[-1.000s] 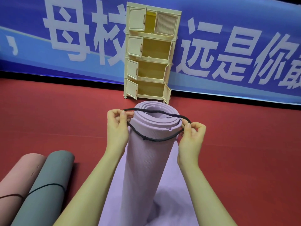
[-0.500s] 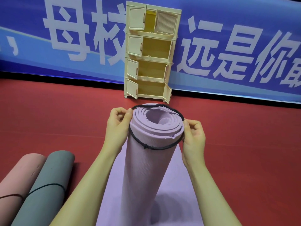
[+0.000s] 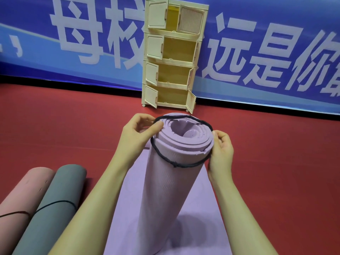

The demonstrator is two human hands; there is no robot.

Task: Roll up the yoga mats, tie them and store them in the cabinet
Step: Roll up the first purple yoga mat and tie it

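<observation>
Hands pinching black cord loop (image 3: 181, 165) around upright purple mat (image 3: 169, 190) top: left hand (image 3: 137, 134), right hand (image 3: 221, 150), fingers closed on cord.

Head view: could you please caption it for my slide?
Both hands slip a black cord loop over the upright purple mat.

You face a red floor (image 3: 55, 126) that runs back to a blue banner (image 3: 276, 24) with large white characters, spanning the whole far wall.
</observation>
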